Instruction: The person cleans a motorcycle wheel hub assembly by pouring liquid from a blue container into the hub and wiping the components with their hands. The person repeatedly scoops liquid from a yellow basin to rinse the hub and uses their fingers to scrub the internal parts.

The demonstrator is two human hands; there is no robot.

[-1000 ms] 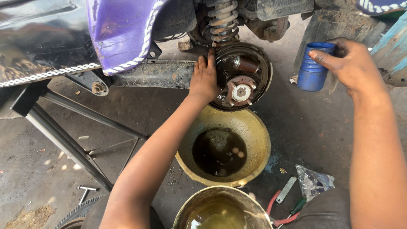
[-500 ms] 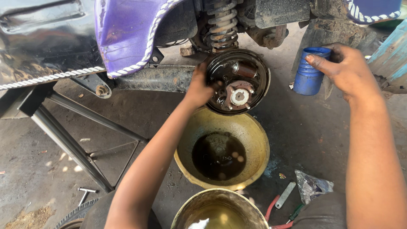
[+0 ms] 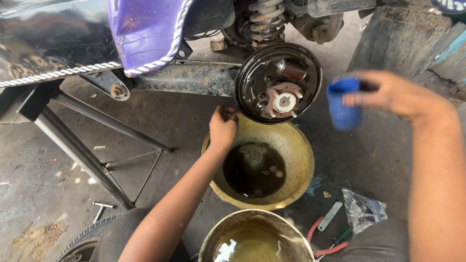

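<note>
A round black brake backing plate (image 3: 278, 82) with a rusty hub in its middle hangs under the purple vehicle body (image 3: 145, 29). My left hand (image 3: 223, 127) is closed in a loose fist just below and left of the plate, over the rim of a yellow bowl (image 3: 296, 150) holding dark oily liquid. Whether anything small is in that fist is hidden. My right hand (image 3: 393, 94) holds a blue plastic cup (image 3: 342, 104), blurred by motion, to the right of the plate.
A second metal bowl (image 3: 256, 238) of murky liquid sits nearest me. Red-handled pliers (image 3: 324, 238), a small flat tool and a clear plastic bag (image 3: 363, 209) lie on the concrete at lower right. A metal stand (image 3: 82, 145) props the vehicle on the left; a coil spring (image 3: 265, 19) is above.
My left hand has come off the backing plate and dropped to the yellow bowl's rim. My right hand has carried the blue cup leftward and lower, closer to the plate.
</note>
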